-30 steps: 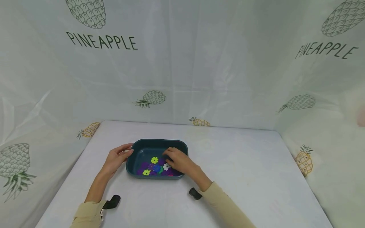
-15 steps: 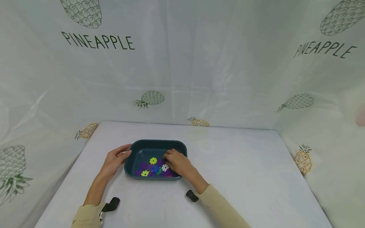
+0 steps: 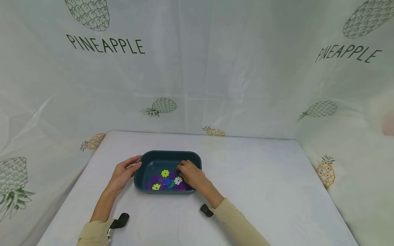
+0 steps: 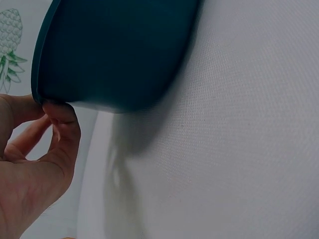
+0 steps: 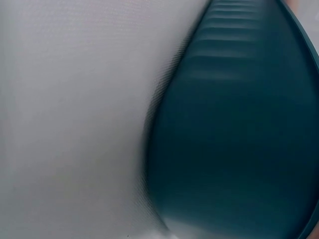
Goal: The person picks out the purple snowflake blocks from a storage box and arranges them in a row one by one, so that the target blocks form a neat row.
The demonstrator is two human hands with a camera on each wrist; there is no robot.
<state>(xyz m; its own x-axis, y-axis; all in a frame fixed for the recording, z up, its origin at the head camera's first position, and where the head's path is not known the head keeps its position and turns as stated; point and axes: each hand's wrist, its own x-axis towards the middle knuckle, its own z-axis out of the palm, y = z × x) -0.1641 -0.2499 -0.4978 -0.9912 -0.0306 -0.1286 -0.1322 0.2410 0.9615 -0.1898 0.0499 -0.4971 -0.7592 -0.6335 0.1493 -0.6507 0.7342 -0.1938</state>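
Observation:
A dark teal rectangular tub (image 3: pixel 154 192) stands on the white table with several flat, notched snowflake-shaped plastic pieces in its near part. Among them are a yellow piece (image 3: pixel 165 173), a white piece (image 3: pixel 178 180) and many purple ones. At the tub's left end, my left hand (image 3: pixel 123 174) pinches the rim; the left wrist view shows the thumb and a finger at the tub's edge (image 4: pixel 36 59). My right hand (image 3: pixel 194 175) reaches over the right wall, fingers bent down among the pieces. Its fingertips are hidden, and the right wrist view shows mostly the tub's outer wall (image 5: pixel 234 134).
The white tabletop (image 3: pixel 252 181) extends to the right and in front of the tub. Behind it hangs a pale cloth (image 3: pixel 240 85) printed with pineapples. A black wrist device (image 3: pixel 120 221) sits at the left cuff, another (image 3: pixel 206 210) at the right.
My right fingers have drawn closer together inside the tub. The left hand keeps its place at the rim. The whole view has shifted slightly.

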